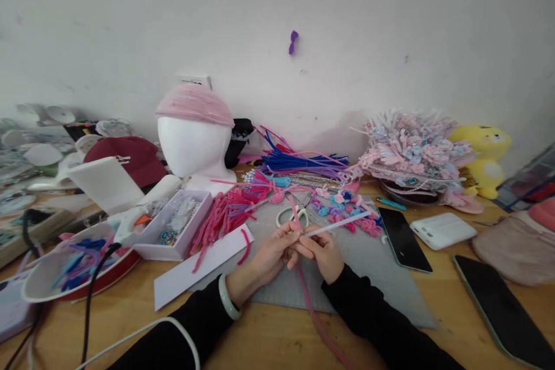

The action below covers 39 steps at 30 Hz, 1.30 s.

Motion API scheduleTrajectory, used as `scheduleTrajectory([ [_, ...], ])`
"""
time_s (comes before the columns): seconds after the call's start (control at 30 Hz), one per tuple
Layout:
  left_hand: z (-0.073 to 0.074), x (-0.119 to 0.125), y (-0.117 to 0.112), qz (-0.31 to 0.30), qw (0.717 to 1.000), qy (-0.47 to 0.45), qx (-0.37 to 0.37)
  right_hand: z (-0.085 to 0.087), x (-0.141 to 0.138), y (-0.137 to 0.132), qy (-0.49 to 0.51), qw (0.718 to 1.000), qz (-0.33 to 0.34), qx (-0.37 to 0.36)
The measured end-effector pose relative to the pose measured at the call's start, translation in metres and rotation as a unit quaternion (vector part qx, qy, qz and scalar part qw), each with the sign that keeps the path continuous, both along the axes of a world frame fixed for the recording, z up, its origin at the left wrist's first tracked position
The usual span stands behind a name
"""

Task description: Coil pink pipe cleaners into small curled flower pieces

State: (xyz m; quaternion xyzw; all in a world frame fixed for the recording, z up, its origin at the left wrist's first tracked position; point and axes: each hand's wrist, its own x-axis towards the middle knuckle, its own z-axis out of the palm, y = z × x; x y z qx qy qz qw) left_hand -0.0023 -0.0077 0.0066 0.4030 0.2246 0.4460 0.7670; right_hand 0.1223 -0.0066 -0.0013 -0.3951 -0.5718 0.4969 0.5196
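Note:
My left hand (pixel 274 251) has its fingers pinched around a pink pipe cleaner (pixel 309 295). The pink strand rises above the fingertips and trails down past the table's near edge. My right hand (pixel 326 253) meets the left at the fingertips and pinches a pale lavender pipe cleaner (pixel 344 222) that points up to the right. Where the two strands meet is hidden by the fingers. Just behind the hands lie white-handled scissors (pixel 281 217) on a grey mat (pixel 377 289). Small pink, blue and purple fuzzy flowers (pixel 342 205) lie behind my right hand.
To the left are a white strip (pixel 182 283), a lavender box (pixel 180 254) of beads, a glue gun (pixel 130 225) and a bowl (pixel 32 292). A white mannequin head (pixel 191 147) stands behind. On the right are two phones (pixel 403 237) and a white power bank (pixel 446 230).

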Motion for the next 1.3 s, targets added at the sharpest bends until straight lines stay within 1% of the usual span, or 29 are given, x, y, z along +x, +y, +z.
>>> scheduleTrajectory([
  [0.07,0.0,0.002,-0.001,0.015,1.0,0.013,-0.003,0.003,-0.001,-0.002,-0.024,0.999,-0.014,0.031],
  [0.23,0.001,0.004,-0.002,0.043,0.995,0.089,0.018,0.005,0.001,-0.004,-0.105,0.99,-0.012,0.096],
  [0.4,-0.003,-0.001,0.004,0.049,0.978,0.184,0.083,-0.001,0.005,0.002,-0.116,0.988,0.042,0.091],
  [0.5,-0.007,-0.007,0.008,0.043,0.961,0.236,0.141,-0.004,0.009,0.005,-0.169,0.977,0.051,0.123],
  [0.6,-0.009,-0.01,0.011,0.029,0.951,0.258,0.167,-0.004,0.014,0.007,-0.216,0.965,0.05,0.139],
  [0.7,-0.008,-0.01,0.01,0.018,0.954,0.247,0.168,-0.001,0.021,0.012,-0.225,0.964,0.078,0.116],
  [0.83,-0.004,-0.009,0.008,-0.014,0.947,0.262,0.186,0.007,0.036,0.018,-0.226,0.958,0.172,0.04],
  [0.9,-0.001,-0.007,0.005,-0.038,0.939,0.28,0.196,0.011,0.044,0.019,-0.226,0.945,0.238,-0.013],
  [0.97,0.002,-0.006,0.001,-0.061,0.935,0.289,0.195,0.014,0.05,0.02,-0.222,0.925,0.303,-0.061],
  [1.03,0.003,-0.005,-0.003,-0.089,0.936,0.288,0.181,0.016,0.052,0.02,-0.224,0.906,0.35,-0.083],
  [1.1,0.001,-0.002,-0.006,-0.123,0.936,0.288,0.163,0.019,0.053,0.02,-0.247,0.891,0.372,-0.08],
  [1.13,0.0,-0.001,-0.007,-0.138,0.935,0.288,0.157,0.02,0.052,0.019,-0.265,0.884,0.377,-0.074],
  [1.2,-0.003,0.001,-0.009,-0.151,0.932,0.29,0.157,0.023,0.05,0.017,-0.314,0.876,0.364,-0.049],
  [1.23,-0.004,0.001,-0.009,-0.145,0.93,0.296,0.161,0.024,0.049,0.015,-0.345,0.873,0.344,-0.026],
  [1.3,-0.005,0.002,-0.009,-0.114,0.924,0.321,0.175,0.027,0.046,0.011,-0.417,0.866,0.273,0.048],
])
